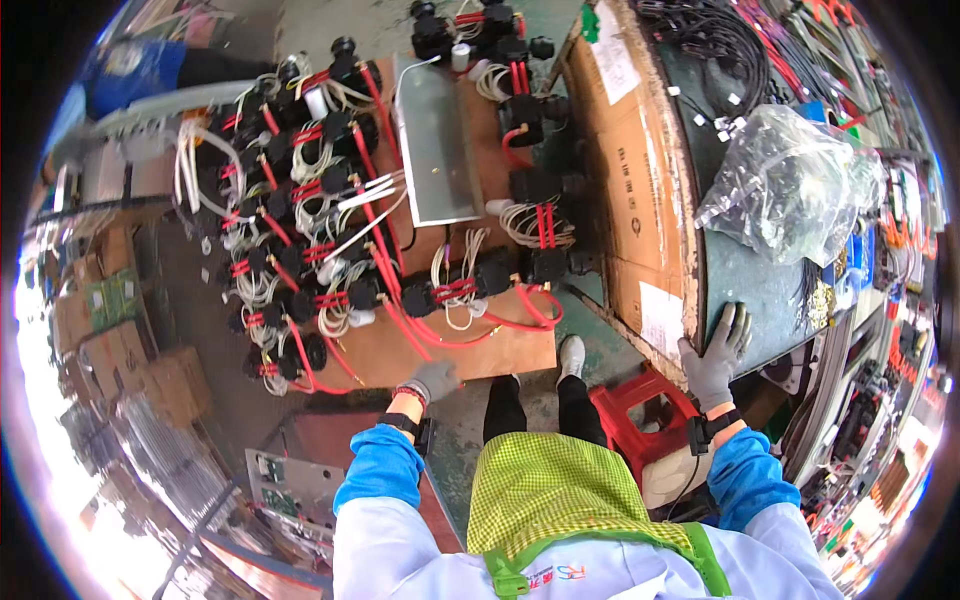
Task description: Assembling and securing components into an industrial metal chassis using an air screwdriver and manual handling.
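My right hand (718,350), in a grey glove, rests on the near corner of a dark-topped workbench (715,270), its fingers stretched out and nothing held. My left hand (436,381), also gloved in grey, is at the near edge of a brown board (495,355). Its fingers are blurred, so I cannot make out whether they grip the edge. On the board stand several black round-bodied parts (415,298) with red tubes (535,318) and bundled white cables (465,290). A grey metal tray (440,150) lies among them, with loose white cables (370,190) beside it.
A clear plastic bag (790,185) and a coil of black cables (715,45) lie on the workbench. Cardboard (640,190) covers its side. A red stool (645,410) stands below my right arm. Cardboard boxes (130,350) are stacked at the left.
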`<state>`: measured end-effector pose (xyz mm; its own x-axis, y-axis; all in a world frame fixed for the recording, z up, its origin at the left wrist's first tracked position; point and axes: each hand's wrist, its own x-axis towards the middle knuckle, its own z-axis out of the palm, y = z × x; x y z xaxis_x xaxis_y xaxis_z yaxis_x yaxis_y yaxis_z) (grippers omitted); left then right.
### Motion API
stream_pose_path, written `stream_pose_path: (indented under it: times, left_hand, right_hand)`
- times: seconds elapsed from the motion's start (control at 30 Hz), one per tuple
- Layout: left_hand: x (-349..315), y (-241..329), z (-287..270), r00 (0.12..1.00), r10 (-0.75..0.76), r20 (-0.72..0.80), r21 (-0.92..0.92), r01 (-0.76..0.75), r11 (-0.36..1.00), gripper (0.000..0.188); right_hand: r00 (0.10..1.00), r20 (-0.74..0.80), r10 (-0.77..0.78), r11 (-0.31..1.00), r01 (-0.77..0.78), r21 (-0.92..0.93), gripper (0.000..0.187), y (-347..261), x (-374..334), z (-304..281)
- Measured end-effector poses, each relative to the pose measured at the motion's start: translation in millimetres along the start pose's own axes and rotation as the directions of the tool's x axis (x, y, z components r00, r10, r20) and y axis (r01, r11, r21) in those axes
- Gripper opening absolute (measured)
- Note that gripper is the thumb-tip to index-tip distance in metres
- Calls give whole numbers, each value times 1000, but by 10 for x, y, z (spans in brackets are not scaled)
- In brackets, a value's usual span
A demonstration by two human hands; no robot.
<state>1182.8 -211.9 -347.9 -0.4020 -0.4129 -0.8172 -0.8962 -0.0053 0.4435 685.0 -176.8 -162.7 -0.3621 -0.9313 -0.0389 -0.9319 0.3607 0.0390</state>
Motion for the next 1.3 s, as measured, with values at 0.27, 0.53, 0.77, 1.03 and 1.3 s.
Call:
stream_pose_path:
  times: [0.27,0.53,0.77,1.03,1.3]
  left_hand:
    - [485,424,-481,650,246,-719,396,91,914,60]
    - [1352,486,-950,979,-65,-194,363,133,922,38]
    - [983,547,-502,982,-120,-144,246,153,957,46]
    - [-406,1165,-40,994,-14,-109,285,45,957,41]
    - [-2150,2836,-58,993,114,4,333,-109,937,42]
  right_hand:
    - [1000,-11,20,999,-20,-34,102,27,-64,-11]
    - [1000,-4,8,1000,-8,0,103,24,-64,43]
    - [999,7,48,999,-48,22,102,20,-71,62]
    - [995,46,93,995,-94,31,104,61,-50,14]
    - [928,370,-33,968,-63,244,103,517,-98,-603]
